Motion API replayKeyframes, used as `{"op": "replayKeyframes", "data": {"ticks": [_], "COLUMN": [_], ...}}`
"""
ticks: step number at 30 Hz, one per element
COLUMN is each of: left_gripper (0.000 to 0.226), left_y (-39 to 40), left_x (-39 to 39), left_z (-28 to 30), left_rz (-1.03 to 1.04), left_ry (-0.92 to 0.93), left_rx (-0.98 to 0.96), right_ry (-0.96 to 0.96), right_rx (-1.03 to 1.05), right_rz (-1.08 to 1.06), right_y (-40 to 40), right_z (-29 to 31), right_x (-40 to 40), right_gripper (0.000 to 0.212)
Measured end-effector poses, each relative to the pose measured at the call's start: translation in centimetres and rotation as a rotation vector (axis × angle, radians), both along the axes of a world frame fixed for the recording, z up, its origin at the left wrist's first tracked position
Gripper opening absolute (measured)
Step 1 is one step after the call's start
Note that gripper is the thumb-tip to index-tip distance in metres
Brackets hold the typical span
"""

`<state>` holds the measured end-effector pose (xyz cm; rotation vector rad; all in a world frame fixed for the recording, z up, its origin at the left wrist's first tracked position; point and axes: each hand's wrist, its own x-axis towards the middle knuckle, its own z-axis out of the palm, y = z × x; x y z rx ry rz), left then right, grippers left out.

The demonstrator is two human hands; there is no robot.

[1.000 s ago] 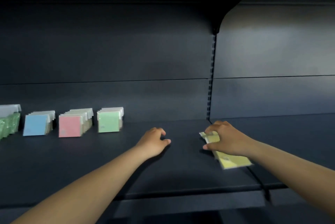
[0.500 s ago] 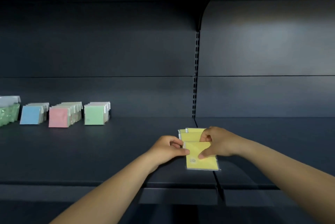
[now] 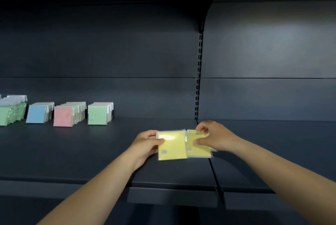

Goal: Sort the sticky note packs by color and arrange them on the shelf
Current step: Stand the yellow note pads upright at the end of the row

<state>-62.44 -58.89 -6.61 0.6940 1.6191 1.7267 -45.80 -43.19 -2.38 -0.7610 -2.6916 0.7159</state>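
Head view: left hand pinches one yellow pack; right hand grips a second yellow pack beside it. Far left on the shelf stand four rows: green, blue, pink, green.

dark back panel, slotted upright

Two yellow sticky note packs overlap above the dark shelf, glossy-wrapped.

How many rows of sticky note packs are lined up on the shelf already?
4, all far left: green, partly cut off; blue; pink; green. More may lie beyond the frame.
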Motion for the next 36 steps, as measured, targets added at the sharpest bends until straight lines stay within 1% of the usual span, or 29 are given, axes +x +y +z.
{"op": "replayKeyframes", "data": {"ticks": [3, 5, 7, 9, 11, 15, 17, 20, 22, 24, 27, 30, 32, 34, 36], "left_gripper": [0.021, 0.020, 0.021, 0.022, 0.020, 0.020, 0.020, 0.017, 0.013, 0.013, 0.027, 0.031, 0.031, 0.029, 0.027], "left_y": [-0.5, -0.4, -0.4, -0.3, -0.2, -0.2, -0.1, 0.0, 0.0, -0.2, -0.2, -0.1, 0.0, 0.0, 0.1], "left_x": [-1.1, -1.2, -1.1, -1.1, -1.1, -1.2, -1.3, -1.3, -1.0, -0.9, -1.0, -1.3, -1.5, -1.7, -1.8], "left_z": [-0.5, -0.6, -0.6, -0.6, -0.6, -0.9, -1.0, -0.9, -0.8, -0.8, -1.0, -1.3, -1.4, -1.4, -1.5], "left_rz": [0.136, 0.166, 0.177, 0.186, 0.192, 0.161, 0.139, 0.109, 0.061, 0.023, 0.031, 0.046, 0.057, 0.067, 0.084], "left_ry": [-0.129, -0.134, -0.127, -0.117, -0.103, -0.063, -0.047, -0.060, -0.066, -0.044, -0.009, -0.011, -0.027, -0.026, -0.022], "left_rx": [0.119, 0.124, 0.122, 0.126, 0.121, 0.104, 0.102, 0.133, 0.155, 0.163, 0.158, 0.144, 0.154, 0.164, 0.168], "right_ry": [-0.191, -0.257, -0.291, -0.288, -0.229, -0.026, 0.058, 0.138, 0.195, 0.246, 0.265, 0.222, 0.116, -0.001, -0.065], "right_rx": [0.036, 0.039, 0.033, 0.016, -0.032, -0.155, -0.189, -0.240, -0.201, -0.118, -0.032, -0.087, -0.103, -0.173, -0.281], "right_rz": [-0.005, -0.027, -0.048, -0.065, -0.097, -0.094, -0.054, 0.003, -0.014, -0.048, -0.082, -0.166, -0.235, -0.270, -0.258], "right_y": [0.6, 0.8, 0.9, 1.0, 1.0, 0.5, -0.6, -2.6, -3.8, -4.6, -4.4, -1.8, 0.7, 2.6, 3.6], "right_z": [-0.6, -0.7, -0.5, -0.3, -0.1, 0.1, 0.1, -0.5, -1.0, -1.4, -1.4, -1.0, -0.9, -1.2, -1.5], "right_x": [0.0, -0.3, -0.6, -0.7, -0.5, -0.4, -1.1, -3.1, -4.4, -5.1, -4.7, -3.1, -1.8, -0.9, -0.8], "right_gripper": [0.077, 0.084, 0.082, 0.072, 0.063, 0.038, 0.034, 0.033, 0.035, 0.040, 0.046, 0.051, 0.066, 0.086, 0.093]}}
